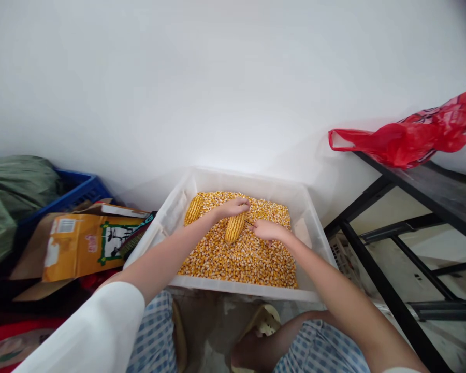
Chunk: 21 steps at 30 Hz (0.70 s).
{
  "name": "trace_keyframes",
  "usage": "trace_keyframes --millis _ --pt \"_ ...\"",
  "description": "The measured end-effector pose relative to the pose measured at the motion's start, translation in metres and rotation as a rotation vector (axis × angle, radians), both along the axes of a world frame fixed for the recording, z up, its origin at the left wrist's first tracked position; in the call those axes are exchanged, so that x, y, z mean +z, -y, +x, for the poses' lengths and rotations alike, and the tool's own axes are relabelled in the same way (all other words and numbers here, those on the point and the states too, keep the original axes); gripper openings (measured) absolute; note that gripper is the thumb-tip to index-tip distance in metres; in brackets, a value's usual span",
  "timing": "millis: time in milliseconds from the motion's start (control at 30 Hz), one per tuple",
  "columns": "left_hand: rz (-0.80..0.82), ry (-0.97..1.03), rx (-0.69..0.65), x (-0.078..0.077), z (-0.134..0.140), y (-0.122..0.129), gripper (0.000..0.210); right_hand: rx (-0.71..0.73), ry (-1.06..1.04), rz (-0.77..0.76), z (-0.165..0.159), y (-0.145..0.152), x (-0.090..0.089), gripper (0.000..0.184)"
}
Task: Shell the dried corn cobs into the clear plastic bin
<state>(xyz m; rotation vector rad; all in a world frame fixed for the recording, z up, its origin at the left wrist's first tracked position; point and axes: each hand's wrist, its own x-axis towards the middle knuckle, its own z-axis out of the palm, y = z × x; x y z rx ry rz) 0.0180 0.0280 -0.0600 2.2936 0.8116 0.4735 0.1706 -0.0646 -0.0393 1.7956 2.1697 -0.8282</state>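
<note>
An ear of corn (234,230) is gripped near its far end by my left hand (235,206), its near end pointing toward me. My right hand (267,230) is closed around a thin dark tool (249,223), whose tip reaches the side of the ear; its exact kind is too small to make out. Under both hands lies a thick layer of loose corn kernels (236,264) in a white plastic tub (213,282). Another ear of corn (194,209) rests on the kernels at the tub's left side.
To the left are an orange cardboard box (83,243), a blue crate (77,189) and a green bag (15,202). A black metal frame (376,264) stands at the right, with a red plastic bag (407,137) on top. A white wall (233,93) rises behind the tub.
</note>
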Motion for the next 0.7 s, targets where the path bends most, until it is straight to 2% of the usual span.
trace_keyframes --millis 167,300,367,467,533,600,700 --pt "0.043 -0.020 -0.010 -0.001 0.004 0.001 0.022 -0.096 -0.150 -0.129 0.003 -0.001 -0.001 0.037" --pt "0.007 -0.002 -0.017 -0.001 0.002 0.001 0.022 -0.096 -0.305 -0.159 0.004 -0.001 -0.004 0.040" --pt "-0.012 0.008 -0.019 -0.001 0.000 0.001 0.023 -0.077 -0.248 -0.078 0.002 0.003 -0.007 0.040" --pt "-0.021 0.010 -0.026 -0.001 0.000 0.002 0.022 0.032 -0.040 0.180 -0.004 0.010 -0.012 0.033" --pt "-0.006 0.011 -0.027 -0.002 0.000 0.002 0.022 0.097 0.043 0.297 -0.007 0.012 -0.016 0.028" --pt "0.006 0.015 -0.019 -0.003 0.000 0.002 0.022 0.081 0.032 0.255 -0.008 0.012 -0.020 0.031" --pt "-0.024 0.035 0.009 -0.003 -0.004 0.000 0.023 -0.021 -0.096 0.089 -0.008 0.006 -0.026 0.045"
